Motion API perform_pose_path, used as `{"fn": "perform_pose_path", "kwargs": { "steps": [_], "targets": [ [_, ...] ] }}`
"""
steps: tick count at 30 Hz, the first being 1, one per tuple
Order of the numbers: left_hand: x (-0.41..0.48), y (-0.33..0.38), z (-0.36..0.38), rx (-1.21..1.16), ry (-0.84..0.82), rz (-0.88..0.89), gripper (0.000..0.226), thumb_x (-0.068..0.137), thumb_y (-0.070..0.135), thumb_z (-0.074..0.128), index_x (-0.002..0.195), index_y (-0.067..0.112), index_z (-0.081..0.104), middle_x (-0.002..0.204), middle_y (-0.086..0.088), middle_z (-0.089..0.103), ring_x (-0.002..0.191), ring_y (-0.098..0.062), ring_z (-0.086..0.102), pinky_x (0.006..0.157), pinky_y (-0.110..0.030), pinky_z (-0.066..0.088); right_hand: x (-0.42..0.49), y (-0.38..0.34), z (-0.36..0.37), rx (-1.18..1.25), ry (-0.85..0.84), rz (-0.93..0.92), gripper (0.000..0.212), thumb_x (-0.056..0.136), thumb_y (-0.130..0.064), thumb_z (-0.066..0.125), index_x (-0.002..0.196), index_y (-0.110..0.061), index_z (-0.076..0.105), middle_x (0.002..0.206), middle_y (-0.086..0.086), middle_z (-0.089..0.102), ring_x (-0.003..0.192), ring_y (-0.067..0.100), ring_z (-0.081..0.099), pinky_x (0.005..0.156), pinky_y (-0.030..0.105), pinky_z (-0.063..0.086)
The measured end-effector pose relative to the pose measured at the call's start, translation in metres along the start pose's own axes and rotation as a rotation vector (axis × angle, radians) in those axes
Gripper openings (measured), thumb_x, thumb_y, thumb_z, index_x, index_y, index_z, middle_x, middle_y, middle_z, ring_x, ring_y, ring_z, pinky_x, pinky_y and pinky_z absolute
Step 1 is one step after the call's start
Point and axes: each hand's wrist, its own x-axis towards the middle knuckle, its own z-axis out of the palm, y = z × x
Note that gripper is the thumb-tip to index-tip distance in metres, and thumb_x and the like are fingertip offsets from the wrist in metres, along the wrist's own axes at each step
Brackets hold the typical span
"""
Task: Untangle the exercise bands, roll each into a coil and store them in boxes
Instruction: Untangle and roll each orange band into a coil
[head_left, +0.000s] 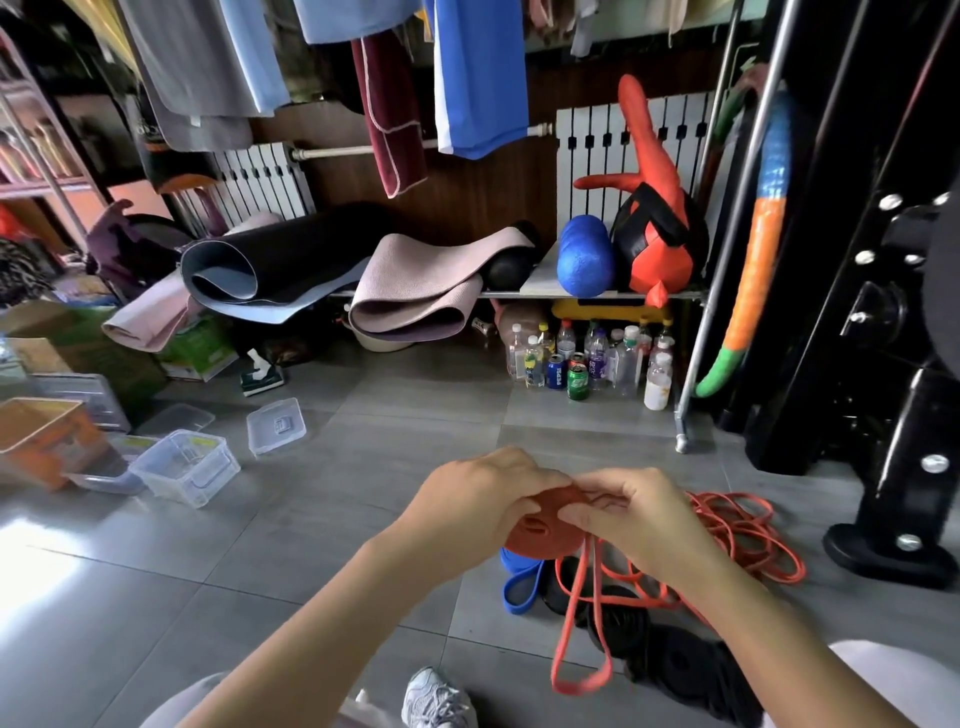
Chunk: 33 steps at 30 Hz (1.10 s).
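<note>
While the left hand (483, 499) and right hand (636, 514), close together, grip the orange coil (537, 535) above the floor, its tail (571, 649) hangs over the loose bands (743, 540). Slack fingers would likely let the coil spring open, or the tail could snag there.

Place: cluttered home gym and storage corner.
Far shelf: rolled mats (291, 270), blue foam roller (584, 257), red punch bag (654, 234).
Right: black weight machine (883, 312).
Near floor: orange band (540, 543), black weight plates (680, 670), grey tiles (260, 545).
Home signs: hanging clothes (478, 78), radiators (597, 140), drink bottles (597, 358) far.
</note>
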Motion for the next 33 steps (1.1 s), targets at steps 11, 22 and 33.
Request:
{"fn": "perform_pose_path", "kwargs": {
  "steps": [11,22,33],
  "targets": [
    [-0.006,-0.004,0.012,-0.571,0.414,-0.342,0.053,0.082,0.004,0.068,0.1,0.053,0.06,0.092,0.021,0.063,0.09,-0.001,0.056,0.083,-0.009,0.041,0.002,-0.004,-0.008,0.094,0.125,-0.035,0.029,0.072,-0.004,0.076,0.086,-0.028,0.071,0.08,-0.013,0.074,0.078,0.004,0.07,0.069,0.01,0.051],
    [-0.005,0.0,0.017,-0.576,0.267,-0.387,0.041,0.083,0.01,0.067,0.096,0.047,0.055,0.095,0.028,0.061,0.091,0.002,0.057,0.076,-0.003,0.042,-0.002,-0.004,-0.011,-0.06,0.128,-0.078,0.027,0.077,-0.01,0.075,0.084,-0.035,0.07,0.08,-0.013,0.074,0.074,0.005,0.07,0.068,0.013,0.052],
    [0.003,0.002,0.009,-0.392,0.16,-0.216,0.034,0.085,0.017,0.059,0.114,0.032,0.065,0.102,0.019,0.064,0.097,-0.001,0.056,0.085,-0.014,0.042,0.001,-0.002,-0.006,-0.023,0.13,-0.074,0.037,0.073,-0.005,0.077,0.077,-0.041,0.069,0.078,-0.013,0.073,0.073,0.006,0.07,0.069,0.013,0.053]
  ]
}}
